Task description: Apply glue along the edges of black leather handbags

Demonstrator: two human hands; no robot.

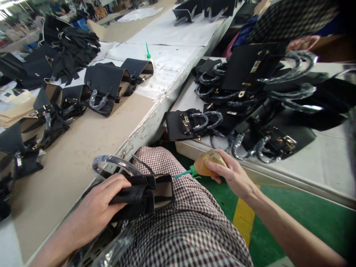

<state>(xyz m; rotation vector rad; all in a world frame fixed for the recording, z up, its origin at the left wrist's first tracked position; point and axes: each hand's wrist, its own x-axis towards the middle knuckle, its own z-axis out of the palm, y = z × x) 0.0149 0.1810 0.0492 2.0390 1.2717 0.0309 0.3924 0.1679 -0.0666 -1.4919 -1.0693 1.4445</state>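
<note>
A black handbag (139,193) rests on my lap over a checked cloth, its handle (116,163) wrapped in clear plastic. My left hand (111,194) is closed around the bag's body, thumb and fingers pinching the black material. In my right hand (222,168) is a glue bottle (207,163), a soft yellowish squeeze bottle with a green cap and long thin nozzle. The nozzle tip lies at the right edge of the bag's open end; whether it touches is hard to tell. Fingers wrap round the bottle's body, some of them hidden behind it.
Several black handbags (104,85) stand along the table (111,133) on the left. Another bottle with a green nozzle (148,55) stands behind them. To the right, a pile of black bags (250,70) covers a white-topped table (333,163). Someone in checked cloth (292,20) is beyond it.
</note>
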